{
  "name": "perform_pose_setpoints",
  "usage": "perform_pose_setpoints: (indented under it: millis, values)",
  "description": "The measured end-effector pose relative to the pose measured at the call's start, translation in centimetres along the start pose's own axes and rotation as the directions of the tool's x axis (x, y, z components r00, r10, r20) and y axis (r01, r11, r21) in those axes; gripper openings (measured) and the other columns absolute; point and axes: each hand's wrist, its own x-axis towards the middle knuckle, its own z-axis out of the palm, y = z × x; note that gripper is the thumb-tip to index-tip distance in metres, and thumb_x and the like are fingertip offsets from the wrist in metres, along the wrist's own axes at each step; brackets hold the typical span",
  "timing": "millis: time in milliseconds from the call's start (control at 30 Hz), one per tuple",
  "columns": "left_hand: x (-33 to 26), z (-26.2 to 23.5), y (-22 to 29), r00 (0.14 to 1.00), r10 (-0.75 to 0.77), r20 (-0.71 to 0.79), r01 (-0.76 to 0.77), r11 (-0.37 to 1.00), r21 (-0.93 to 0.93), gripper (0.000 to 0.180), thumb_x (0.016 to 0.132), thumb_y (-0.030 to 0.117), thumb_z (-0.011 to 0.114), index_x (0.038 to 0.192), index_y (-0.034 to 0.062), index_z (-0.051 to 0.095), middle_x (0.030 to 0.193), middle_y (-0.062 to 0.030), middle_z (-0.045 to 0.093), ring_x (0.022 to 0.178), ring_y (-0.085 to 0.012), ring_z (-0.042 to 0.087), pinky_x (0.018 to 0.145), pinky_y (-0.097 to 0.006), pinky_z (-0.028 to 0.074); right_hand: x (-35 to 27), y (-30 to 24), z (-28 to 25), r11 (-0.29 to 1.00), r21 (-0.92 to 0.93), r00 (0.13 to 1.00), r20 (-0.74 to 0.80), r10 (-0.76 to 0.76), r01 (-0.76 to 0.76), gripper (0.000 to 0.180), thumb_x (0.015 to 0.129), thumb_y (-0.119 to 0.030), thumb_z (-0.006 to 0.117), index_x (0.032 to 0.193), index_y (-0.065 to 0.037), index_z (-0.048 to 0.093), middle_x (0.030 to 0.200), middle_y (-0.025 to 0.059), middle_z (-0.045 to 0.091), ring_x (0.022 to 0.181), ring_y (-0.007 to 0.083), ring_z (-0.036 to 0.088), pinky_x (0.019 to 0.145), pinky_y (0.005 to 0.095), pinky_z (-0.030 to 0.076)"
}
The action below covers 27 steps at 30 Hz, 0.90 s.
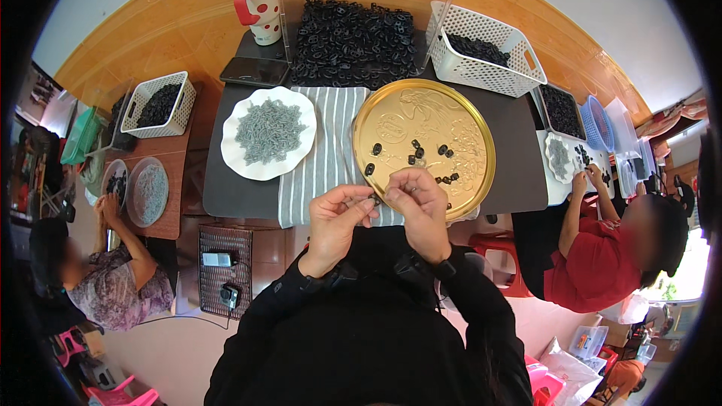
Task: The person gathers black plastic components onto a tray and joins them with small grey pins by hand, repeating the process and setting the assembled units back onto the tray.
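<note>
Daylight glares at far right, the gold tray (451, 121) shines, and dark-rimmed edges bend.

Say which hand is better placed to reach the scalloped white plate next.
Probably the left hand: it is nearer the scalloped white plate, while the right hand is farther off, by the round gold tray.

Support surface: dark table (519, 173).
On it I note striped cloth (323, 131), phone (254, 70), spotted tumbler (261, 7), clear bin (449, 11), white basket (481, 79); scalloped plate (232, 133) and gold tray (377, 118) overlap the cloth.
</note>
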Motion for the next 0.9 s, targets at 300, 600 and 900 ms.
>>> perform_pose_setpoints:
  millis: [300, 600, 900]
  values:
    - [-0.2, 0.8, -0.3, 0.999, 0.039, -0.011, -0.039, 0.999, 0.023, 0.016, 0.083, -0.006, 0.061, 0.1, -0.0047, 0.063, 0.083, -0.0111, 0.067, 0.069, -0.0143, 0.065, 0.057, -0.022, 0.051, -1.1, 1.2, 0.6, 0.99, 0.11, 0.993, -0.083, -0.079, 0.088, 0.017, 0.086, 0.006, 0.055, 0.102, 0.001, 0.054, 0.087, 0.0024, 0.057, 0.078, 0.0066, 0.053, 0.072, 0.0201, 0.043]
    - [-0.4, 0.9, -0.3, 0.999, 0.034, -0.011, -0.034, 0.999, 0.021, 0.016, 0.084, -0.005, 0.062, 0.099, -0.0049, 0.063, 0.083, -0.0112, 0.067, 0.068, -0.0142, 0.065, 0.056, -0.022, 0.051, -1.5, 1.1, 1.0, 0.987, 0.116, 0.99, -0.104, -0.097, 0.109, 0.017, 0.086, 0.006, 0.055, 0.103, 0.001, 0.054, 0.088, 0.0017, 0.056, 0.079, 0.0059, 0.053, 0.071, 0.0198, 0.043]
    - [-0.7, 0.9, -0.4, 0.998, 0.053, -0.04, -0.053, 0.999, -0.011, 0.016, 0.084, -0.005, 0.062, 0.099, -0.0038, 0.064, 0.081, -0.0104, 0.067, 0.069, -0.0139, 0.064, 0.056, -0.022, 0.05, -1.6, 1.1, 1.6, 0.946, -0.156, 0.951, -0.082, -0.299, 0.285, 0.011, 0.086, 0.007, 0.053, 0.096, 0.002, 0.055, 0.089, 0.0039, 0.053, 0.073, 0.0062, 0.052, 0.064, 0.0197, 0.043]
